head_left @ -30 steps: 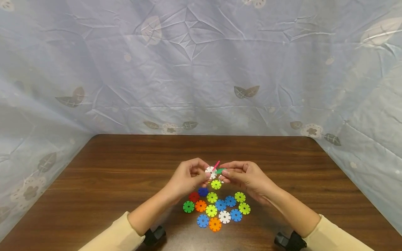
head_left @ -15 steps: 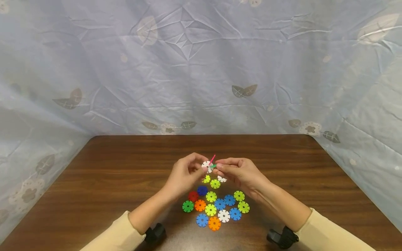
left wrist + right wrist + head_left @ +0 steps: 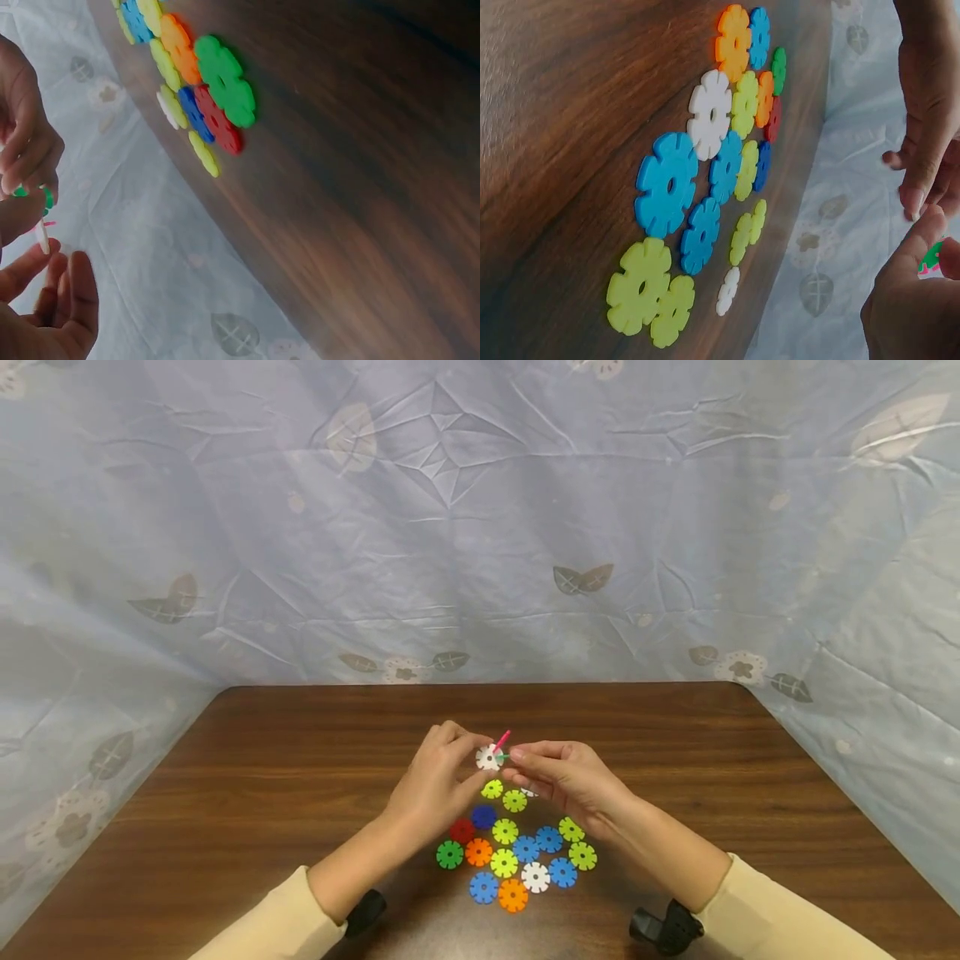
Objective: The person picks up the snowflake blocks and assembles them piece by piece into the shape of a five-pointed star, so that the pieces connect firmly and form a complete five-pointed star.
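Over the far middle of the table, both hands meet at a small joined group of notched plastic discs. My left hand (image 3: 431, 785) pinches a white disc (image 3: 484, 761) by its edge between thumb and fingers. A pink disc (image 3: 503, 741), seen edge-on, stands up from the white one. On the right side a green disc (image 3: 504, 757) sits against the white disc, and my right hand (image 3: 573, 783) pinches it between thumb and forefinger. In the right wrist view, fingers cover most of the green disc (image 3: 931, 257), with pink showing beside it.
Several loose discs lie flat below the hands, among them an orange disc (image 3: 513, 896), a white disc (image 3: 536, 877), a dark green disc (image 3: 450, 854) and yellow-green discs (image 3: 505, 862). The brown wooden table (image 3: 262, 777) ends at a hanging patterned cloth (image 3: 480, 568).
Both hands and the joined discs have shifted slightly left and up. The left fingers have spread wider around the white disc. A yellow-green disc beneath has come into view.
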Tool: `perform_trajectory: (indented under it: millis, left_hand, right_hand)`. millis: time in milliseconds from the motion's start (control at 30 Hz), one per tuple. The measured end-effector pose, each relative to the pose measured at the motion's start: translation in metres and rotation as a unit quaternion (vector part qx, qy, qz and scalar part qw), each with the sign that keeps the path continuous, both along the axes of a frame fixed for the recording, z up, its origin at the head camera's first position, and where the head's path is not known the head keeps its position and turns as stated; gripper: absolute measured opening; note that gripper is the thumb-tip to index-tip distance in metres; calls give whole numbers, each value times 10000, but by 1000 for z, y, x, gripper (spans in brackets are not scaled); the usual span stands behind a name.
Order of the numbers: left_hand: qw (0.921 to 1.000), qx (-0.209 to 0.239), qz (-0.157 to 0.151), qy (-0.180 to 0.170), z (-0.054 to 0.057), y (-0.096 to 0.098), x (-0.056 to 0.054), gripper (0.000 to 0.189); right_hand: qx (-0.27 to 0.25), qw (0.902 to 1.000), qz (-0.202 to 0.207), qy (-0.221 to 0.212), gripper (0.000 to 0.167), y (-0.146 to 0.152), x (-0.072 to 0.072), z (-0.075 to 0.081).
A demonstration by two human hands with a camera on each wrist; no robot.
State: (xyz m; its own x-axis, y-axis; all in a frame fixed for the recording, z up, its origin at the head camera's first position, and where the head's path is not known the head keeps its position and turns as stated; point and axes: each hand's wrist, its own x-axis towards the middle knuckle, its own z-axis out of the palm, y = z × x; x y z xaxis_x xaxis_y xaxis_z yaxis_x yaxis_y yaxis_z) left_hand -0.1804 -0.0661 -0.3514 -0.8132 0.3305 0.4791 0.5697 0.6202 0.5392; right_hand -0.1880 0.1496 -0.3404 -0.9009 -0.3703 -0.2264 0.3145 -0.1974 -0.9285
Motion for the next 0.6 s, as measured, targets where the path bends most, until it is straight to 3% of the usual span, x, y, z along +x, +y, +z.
perform_trajectory:
  millis: [100, 233, 300, 333, 400, 533, 600]
  left_hand:
    - [9993, -268, 126, 234, 1, -1, -2, 31]
    - [9986, -477, 184, 95, -1, -4, -14, 31]
    - [9977, -622, 237, -117, -2, -7, -23, 30]
    - [9968, -707, 269, -258, -3, -8, -28, 29]
    - [9940, -890, 289, -563, -6, -11, -40, 27]
    - [9837, -1264, 274, -1250, -11, -16, -60, 28]
    - [9788, -1454, 252, -1422, -14, -17, -68, 28]
  right_hand:
    - [215, 9997, 83, 76, 40, 4, -3, 0]
    - [868, 9950, 221, 433, 48, 14, -7, -2]
    - [1417, 9858, 353, 824, 51, 24, -8, -4]
    - [1779, 9764, 480, 1123, 51, 30, -9, -6]
    - [2509, 9469, 804, 1841, 48, 45, -11, -11]
    - [3634, 8625, 1408, 3227, 43, 75, -11, -27]
    - [3944, 8301, 1594, 3606, 42, 87, -10, -35]
